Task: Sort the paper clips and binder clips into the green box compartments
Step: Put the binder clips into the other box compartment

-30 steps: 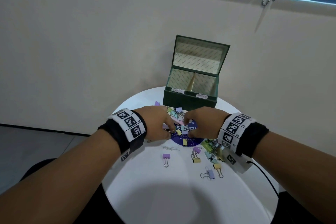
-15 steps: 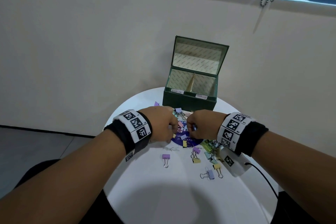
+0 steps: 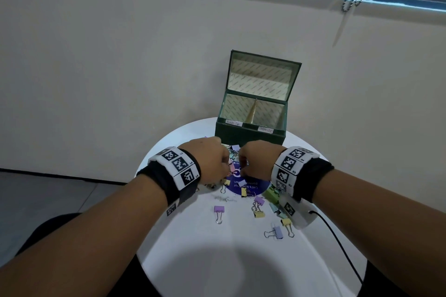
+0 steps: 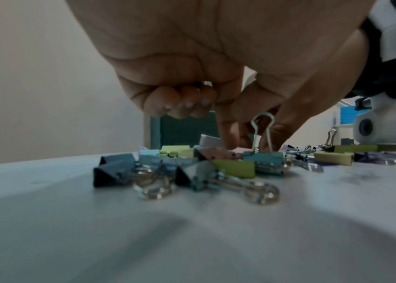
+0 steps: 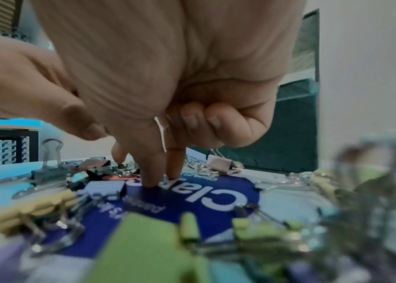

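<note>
The left hand (image 3: 212,160) is hovering low over the left part of the pile of binder clips (image 3: 259,204), its three outer fingers curled into the palm around a small metal piece, the forefinger and thumb reaching down among the clips; whether they are pinching one cannot be told. Just right of it, the right hand (image 3: 258,161) is pressing its forefinger and middle finger (image 5: 152,172) onto a round blue sticker (image 3: 251,187), ring and little finger curled in around a thin wire, thumb apart. Pastel clips are lying scattered near the hands and toward the near right, one purple clip (image 3: 219,211) alone. Beyond the hands the green box (image 3: 251,131) is standing at the far edge, lid up, a divider splitting it into two labelled compartments that appear empty. Everything is sitting on a round white table (image 3: 241,260) against a plain beige wall (image 3: 108,67).
</note>
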Demonstrator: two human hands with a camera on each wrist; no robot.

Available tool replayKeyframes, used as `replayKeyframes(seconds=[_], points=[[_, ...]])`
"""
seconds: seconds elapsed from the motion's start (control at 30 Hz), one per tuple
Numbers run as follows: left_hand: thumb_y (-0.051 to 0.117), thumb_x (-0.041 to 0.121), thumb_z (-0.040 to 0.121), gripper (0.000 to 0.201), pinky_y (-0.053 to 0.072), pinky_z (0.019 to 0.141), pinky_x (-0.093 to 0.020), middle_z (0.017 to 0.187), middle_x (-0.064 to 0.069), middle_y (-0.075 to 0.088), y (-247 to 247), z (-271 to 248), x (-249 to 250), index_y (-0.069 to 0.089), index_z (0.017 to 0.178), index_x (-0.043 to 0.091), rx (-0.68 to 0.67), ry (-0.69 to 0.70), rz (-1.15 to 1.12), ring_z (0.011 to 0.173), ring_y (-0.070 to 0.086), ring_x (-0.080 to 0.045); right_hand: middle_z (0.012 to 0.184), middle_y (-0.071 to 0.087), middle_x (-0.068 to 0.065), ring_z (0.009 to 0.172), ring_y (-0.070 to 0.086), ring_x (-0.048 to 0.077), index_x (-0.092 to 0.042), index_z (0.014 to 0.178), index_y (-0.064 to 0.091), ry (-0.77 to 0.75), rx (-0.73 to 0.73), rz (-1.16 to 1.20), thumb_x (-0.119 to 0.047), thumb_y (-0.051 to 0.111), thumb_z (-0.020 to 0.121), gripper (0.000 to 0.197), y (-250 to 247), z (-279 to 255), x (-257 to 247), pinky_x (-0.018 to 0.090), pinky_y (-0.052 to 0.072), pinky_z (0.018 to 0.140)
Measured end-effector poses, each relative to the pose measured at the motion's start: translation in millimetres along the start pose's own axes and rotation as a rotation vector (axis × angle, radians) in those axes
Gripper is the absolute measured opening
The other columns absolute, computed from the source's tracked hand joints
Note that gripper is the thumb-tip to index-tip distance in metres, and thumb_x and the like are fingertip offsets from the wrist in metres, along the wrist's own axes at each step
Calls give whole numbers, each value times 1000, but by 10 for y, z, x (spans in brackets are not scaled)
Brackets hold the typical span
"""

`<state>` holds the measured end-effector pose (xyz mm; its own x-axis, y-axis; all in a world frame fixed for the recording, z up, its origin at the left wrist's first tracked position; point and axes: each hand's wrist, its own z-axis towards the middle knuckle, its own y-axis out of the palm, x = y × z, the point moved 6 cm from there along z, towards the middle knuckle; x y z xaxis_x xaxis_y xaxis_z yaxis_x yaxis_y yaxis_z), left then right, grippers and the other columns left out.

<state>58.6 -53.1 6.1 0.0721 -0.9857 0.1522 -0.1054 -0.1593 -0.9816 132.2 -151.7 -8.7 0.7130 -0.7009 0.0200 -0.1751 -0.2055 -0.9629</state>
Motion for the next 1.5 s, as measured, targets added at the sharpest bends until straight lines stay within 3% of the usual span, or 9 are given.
replayKeyframes(seconds=[0.27,0.5,0.7,0.8,0.9,1.03,1.23,1.37,1.5], points=[[70,41,85,13,42,63,-26,91,10,44,21,41,17,74,97,36,11,46,36,83,56,-16,87,64,4,84,61,22,-9,97,69,27,-32,75,-30,61,92,23,-35,-60,-9,29,48,73],[62,33,87,7,50,69,-29,97,2,55,55,94,-26,66,87,27,3,2,75,83,60,-20,59,30,0,46,23,13,-19,64,37,107,-151,1595,-13,34,83,20,-56,-103,212,22,16,42],[59,33,87,10,54,78,-39,96,-1,54,-71,99,-190,61,91,24,154,-107,45,87,60,-23,74,54,6,58,50,16,-12,80,56,-111,-245,1920,-17,48,80,10,-190,-168,27,23,41,50],[63,33,87,18,53,86,-41,108,0,53,-122,85,-310,61,104,26,179,-211,22,97,58,-23,70,48,3,54,41,14,-14,78,52,-53,-231,1751,-15,52,88,9,-132,-112,-27,23,34,46],[66,35,84,28,53,87,-41,106,-2,51,-123,60,-366,62,110,24,146,-254,55,92,56,-25,68,54,-3,51,45,10,-14,85,65,-70,-133,946,-20,57,95,13,-140,-115,-144,26,36,51],[59,27,84,24,49,81,-35,111,-7,56,-115,7,-446,63,107,22,94,-314,106,97,58,-29,106,69,-10,96,63,13,-25,110,73,-240,-74,67,-15,59,93,24,-97,-116,-411,30,52,82],[57,25,79,17,46,66,-29,76,1,52,-95,-86,-543,48,66,19,32,-366,92,72,56,-21,101,68,-6,91,62,19,-26,101,69,-198,-48,49,-11,70,82,24,-56,-29,-357,31,55,77],[61,32,80,13,52,72,-28,91,3,62,-7,-90,-533,68,86,23,-19,-312,82,82,61,-18,103,69,-3,88,61,17,-19,104,72,-175,-80,21,-12,75,81,24,-52,-14,-350,21,43,61],[66,32,85,16,43,73,-24,106,7,61,2,-85,-464,71,101,30,-31,-238,30,88,57,-14,96,71,1,89,65,21,-13,100,73,-144,-104,-1,-15,67,86,15,-1,-29,-319,29,53,75]])
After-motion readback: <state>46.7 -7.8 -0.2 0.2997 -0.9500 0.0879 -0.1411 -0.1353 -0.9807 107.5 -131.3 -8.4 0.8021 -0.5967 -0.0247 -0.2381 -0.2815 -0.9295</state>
